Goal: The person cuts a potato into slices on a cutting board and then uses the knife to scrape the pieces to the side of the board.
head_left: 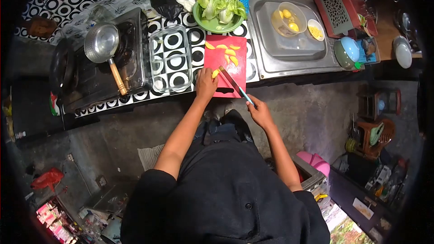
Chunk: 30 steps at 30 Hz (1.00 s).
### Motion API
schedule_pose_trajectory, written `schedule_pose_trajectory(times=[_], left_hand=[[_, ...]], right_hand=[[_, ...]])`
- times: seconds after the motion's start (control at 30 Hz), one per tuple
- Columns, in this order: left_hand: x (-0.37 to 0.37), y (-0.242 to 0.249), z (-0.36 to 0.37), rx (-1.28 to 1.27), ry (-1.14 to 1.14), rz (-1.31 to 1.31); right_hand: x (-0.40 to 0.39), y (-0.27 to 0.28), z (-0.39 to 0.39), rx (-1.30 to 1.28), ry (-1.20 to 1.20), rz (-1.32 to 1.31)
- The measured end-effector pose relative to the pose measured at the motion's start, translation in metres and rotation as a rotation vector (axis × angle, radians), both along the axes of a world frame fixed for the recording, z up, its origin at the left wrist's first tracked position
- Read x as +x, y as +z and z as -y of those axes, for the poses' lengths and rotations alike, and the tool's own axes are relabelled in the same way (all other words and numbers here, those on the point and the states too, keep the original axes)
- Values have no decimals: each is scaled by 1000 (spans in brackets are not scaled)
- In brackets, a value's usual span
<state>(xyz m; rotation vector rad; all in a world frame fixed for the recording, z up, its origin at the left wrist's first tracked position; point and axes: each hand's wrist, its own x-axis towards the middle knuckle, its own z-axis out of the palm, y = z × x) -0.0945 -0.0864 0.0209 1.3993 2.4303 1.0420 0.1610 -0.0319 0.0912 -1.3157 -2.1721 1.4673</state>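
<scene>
A red cutting board (240, 74) lies at the counter's front edge. On its left side my left hand (206, 83) pinches a yellow potato piece (215, 73) against the board. My right hand (259, 111) grips the light-blue handle of a knife (232, 82). The blade slants up and left across the board, its tip close beside the potato piece and my left fingers. Several cut potato wedges (230, 52) lie scattered over the board's upper half.
Left of the board stands a divided glass dish (171, 58), then a stove (131, 52) with a pan (102, 43). A green bowl of leafy greens (221, 26) sits behind. On the right, a sink (271, 65) carries a tub of peeled potatoes (275, 20) and a small bowl (316, 30).
</scene>
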Motion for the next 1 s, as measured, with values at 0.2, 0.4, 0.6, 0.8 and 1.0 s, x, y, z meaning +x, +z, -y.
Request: schedule_pose_trajectory(times=[0.2, 0.4, 0.6, 0.8, 1.0], left_hand=[[-3, 2, 3, 90, -72, 48], [-8, -3, -2, 71, -76, 111], [-5, -1, -4, 49, -50, 61], [-5, 1, -6, 0, -59, 16], [-10, 0, -9, -13, -51, 142]], right_hand=[[-17, 0, 21, -5, -90, -41], [-32, -5, 25, 28, -130, -80], [-40, 3, 18, -9, -130, -34], [-54, 4, 20, -42, -164, -76], [-54, -13, 28, -84, -191, -96]])
